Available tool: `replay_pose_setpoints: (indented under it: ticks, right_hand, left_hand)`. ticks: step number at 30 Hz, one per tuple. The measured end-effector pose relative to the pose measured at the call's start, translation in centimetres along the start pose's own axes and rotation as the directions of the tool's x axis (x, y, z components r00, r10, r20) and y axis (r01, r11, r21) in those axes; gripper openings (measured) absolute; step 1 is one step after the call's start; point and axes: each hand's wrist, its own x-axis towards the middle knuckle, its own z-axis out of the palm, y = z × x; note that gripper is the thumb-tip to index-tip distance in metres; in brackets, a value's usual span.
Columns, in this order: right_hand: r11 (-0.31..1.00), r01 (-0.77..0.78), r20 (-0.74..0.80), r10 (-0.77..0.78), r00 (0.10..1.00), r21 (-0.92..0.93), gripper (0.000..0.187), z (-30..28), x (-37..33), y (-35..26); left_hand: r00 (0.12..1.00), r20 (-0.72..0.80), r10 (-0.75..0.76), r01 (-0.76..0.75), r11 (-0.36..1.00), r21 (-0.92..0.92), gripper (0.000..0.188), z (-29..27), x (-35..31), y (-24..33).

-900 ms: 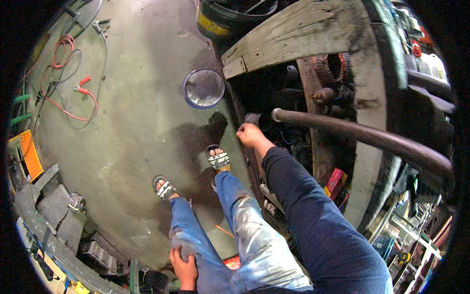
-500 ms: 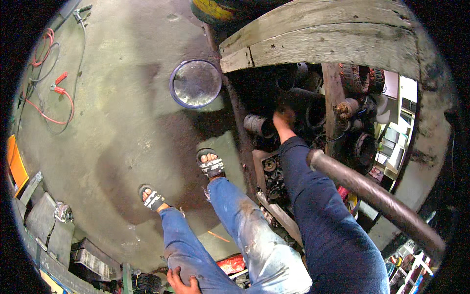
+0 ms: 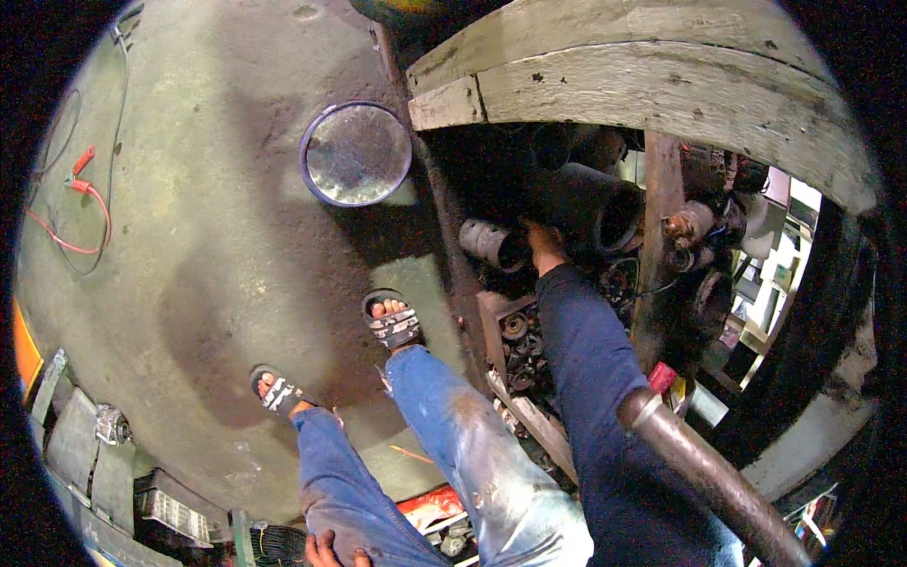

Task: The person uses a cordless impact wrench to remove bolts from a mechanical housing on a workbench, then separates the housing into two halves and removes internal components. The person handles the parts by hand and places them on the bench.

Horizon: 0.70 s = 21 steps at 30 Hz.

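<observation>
My right hand [image 3: 545,248] reaches into the dark space under a wooden bench. Its fingers, partly in shadow, are stretched out beside the open end of a short, grimy metal cylinder [image 3: 486,243] lying on its side. I see nothing held in it, though whether it touches the cylinder's rim is unclear. A larger dark cylinder [image 3: 590,203] lies just beyond the hand. My left hand [image 3: 333,552] rests on my left thigh at the lower edge, fingers apart and holding nothing.
Thick wooden planks [image 3: 605,80] overhang the reaching arm. A brown metal pipe [image 3: 713,477] slants across its sleeve. Below the hand sits a wooden box of greasy parts [image 3: 520,331]. A round, blue-rimmed pan [image 3: 359,154] and a red clamp cable [image 3: 94,203] are on the floor.
The view has shifted slightly. My right hand has moved down and nearer the short cylinder's open end, its finger now stretched out. My left hand stays on the thigh.
</observation>
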Motion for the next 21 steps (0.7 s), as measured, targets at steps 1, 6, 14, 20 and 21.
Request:
replay_pose_setpoints:
  ticks: [1,6,14,20,21]
  right_hand:
    - [1.0,-0.007,0.006,0.007,1.0,-0.016,0.059,0.1,0.2,0.0]
    - [0.998,-0.009,0.008,0.009,1.0,-0.064,0.061,-0.2,0.8,1.6]
    - [0.983,-0.095,-0.105,0.078,0.991,-0.159,0.063,-3.5,-4.3,9.6]
    - [0.993,0.062,-0.134,-0.076,0.988,-0.102,0.059,-7.1,-7.8,5.5]
    - [0.989,0.048,-0.087,-0.06,0.994,-0.138,0.053,-8.7,-9.5,3.8]
  left_hand:
    - [1.0,-0.008,0.01,-0.01,1.0,-0.01,0.072,0.0,0.2,0.2]
    - [1.0,0.002,0.028,-0.028,0.998,0.049,0.072,-0.8,1.1,0.7]
    - [0.999,0.027,0.021,-0.023,0.998,0.057,0.067,-2.4,1.8,0.5]
    - [0.995,-0.055,0.089,-0.088,0.996,0.03,0.057,-2.9,2.1,-2.6]
    - [0.996,-0.053,0.073,-0.074,0.997,-0.019,0.057,-2.8,2.7,-3.5]
